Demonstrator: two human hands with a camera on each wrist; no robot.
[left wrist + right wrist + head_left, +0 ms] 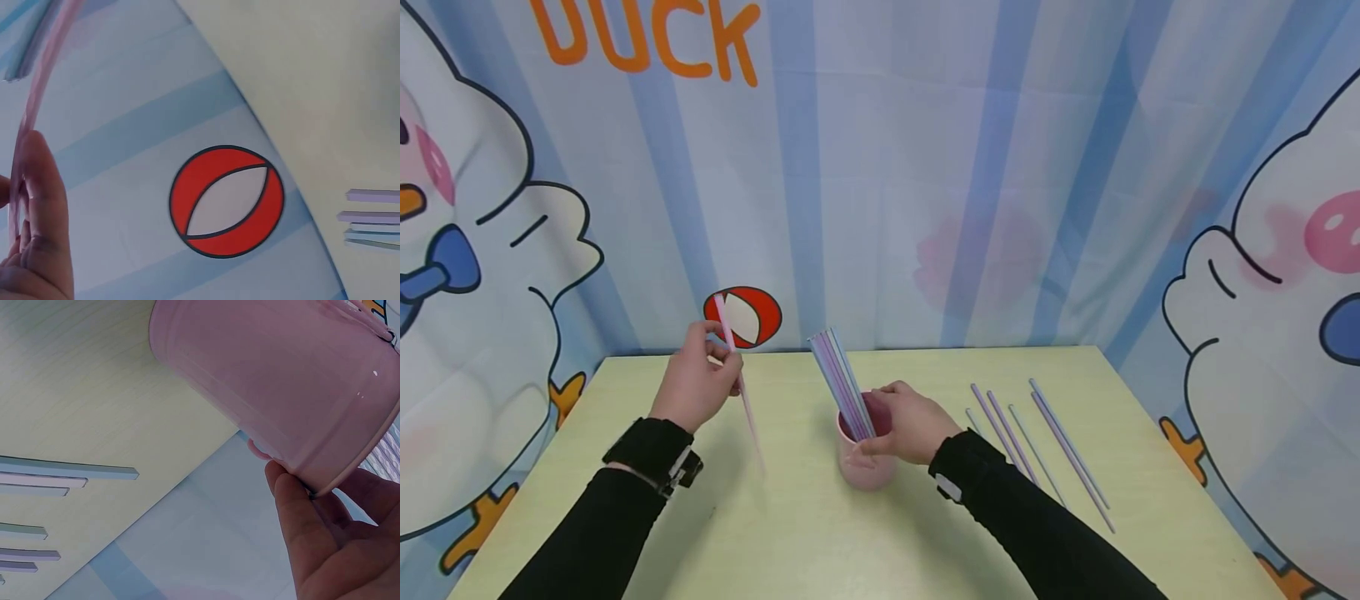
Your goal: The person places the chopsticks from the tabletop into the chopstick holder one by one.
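Observation:
My left hand (pixel 696 385), raised over the table's left half, pinches a thin pink straw (pixel 748 410) between thumb and fingers. The straw slants, its top leaning left; the left wrist view shows the pink straw (pixel 39 87) close up. Right of it stands a small pink pail (pixel 867 473), held at the rim by my right hand (pixel 917 427). In the right wrist view, fingertips and thumb hold the rim of the pail (pixel 269 375). Out of the pail leans a bundle of purple and blue straws (pixel 841 379), their lower ends hidden inside.
Several loose straws (pixel 1071 450) in purple, blue and green lie on the pale wooden table (pixel 790 542), right of the pail and partly behind my right sleeve. A blue striped curtain (pixel 880 167) with cartoon ducks hangs right behind the table's back edge.

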